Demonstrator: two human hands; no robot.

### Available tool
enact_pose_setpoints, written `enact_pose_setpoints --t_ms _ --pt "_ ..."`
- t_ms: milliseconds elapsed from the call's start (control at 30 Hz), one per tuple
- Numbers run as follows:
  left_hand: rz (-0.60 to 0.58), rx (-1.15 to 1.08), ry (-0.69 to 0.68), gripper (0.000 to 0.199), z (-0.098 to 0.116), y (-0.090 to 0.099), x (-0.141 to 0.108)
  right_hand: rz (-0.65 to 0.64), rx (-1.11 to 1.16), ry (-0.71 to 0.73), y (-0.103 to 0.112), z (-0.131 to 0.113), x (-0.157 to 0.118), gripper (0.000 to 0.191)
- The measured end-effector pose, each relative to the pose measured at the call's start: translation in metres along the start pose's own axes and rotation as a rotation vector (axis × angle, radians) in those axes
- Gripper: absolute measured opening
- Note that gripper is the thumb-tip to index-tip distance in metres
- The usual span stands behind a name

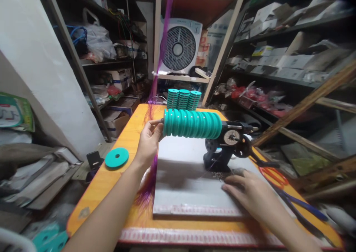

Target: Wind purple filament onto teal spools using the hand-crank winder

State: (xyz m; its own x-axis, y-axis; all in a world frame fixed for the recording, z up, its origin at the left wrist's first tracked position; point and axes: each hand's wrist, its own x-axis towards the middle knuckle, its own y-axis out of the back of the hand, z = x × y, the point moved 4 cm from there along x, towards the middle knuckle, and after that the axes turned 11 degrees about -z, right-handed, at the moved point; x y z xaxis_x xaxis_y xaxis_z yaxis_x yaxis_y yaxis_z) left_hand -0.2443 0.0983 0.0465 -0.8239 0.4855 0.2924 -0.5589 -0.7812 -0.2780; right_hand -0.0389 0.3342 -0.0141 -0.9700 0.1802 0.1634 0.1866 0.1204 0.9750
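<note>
Loose disc (pixel 111 159): left of frame, near the counter (pixel 97 185) edge; an elbow knock could drop it.
Purple strands (pixel 149 187): below the left wrist; they could snag on it.
Left hand (pixel 150 137): pinching the left end of the teal spool row (pixel 191 124), mid-frame; a slip could loosen the spools.
Right hand (pixel 250 189): lower right, fingers curled by small metal pieces (pixel 217 176); grip, cannot tell; a brush could scatter them.

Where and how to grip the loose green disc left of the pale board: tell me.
Take the green disc by opposite outer edges, thumb one side, fingers the other, probably with the nearer left hand from above. It lies flat on the orange table, and its central hole looks small for a hold.
</note>
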Motion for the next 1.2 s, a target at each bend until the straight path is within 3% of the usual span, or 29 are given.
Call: enact_pose_setpoints --t_ms 167,300,400,600,700,867,1200 --pt "-0.002 0.017 0.0 0.064 -0.003 0.002 0.001 0.27 -0.001 0.07 -0.015 -0.013 -0.003 0.021" --pt "-0.002 0.023 -0.004 0.065 -0.002 0.003 0.0 0.321 -0.023 0.131 -0.016 -0.021 -0.004 0.018" --pt "-0.002 0.012 0.001 0.066 -0.001 0.001 0.0 0.344 0.033 0.179 0.007 -0.03 -0.003 0.011" --pt "-0.01 0.0 0.001 0.063 0.0 0.0 0.0 0.593 0.112 0.354 0.103 -0.074 0.02 0.018" --pt "-0.009 -0.009 0.008 0.065 0.0 0.001 0.0 0.684 0.025 0.375 0.134 -0.092 0.045 0.017" --pt "-0.013 -0.01 0.011 0.066 0.0 0.001 0.001 0.677 -0.12 0.433 0.146 -0.105 0.075 0.011" --pt "-0.003 -0.009 0.011 0.065 0.002 0.0 -0.001 0.684 -0.311 0.486 0.146 -0.111 0.078 0.01"
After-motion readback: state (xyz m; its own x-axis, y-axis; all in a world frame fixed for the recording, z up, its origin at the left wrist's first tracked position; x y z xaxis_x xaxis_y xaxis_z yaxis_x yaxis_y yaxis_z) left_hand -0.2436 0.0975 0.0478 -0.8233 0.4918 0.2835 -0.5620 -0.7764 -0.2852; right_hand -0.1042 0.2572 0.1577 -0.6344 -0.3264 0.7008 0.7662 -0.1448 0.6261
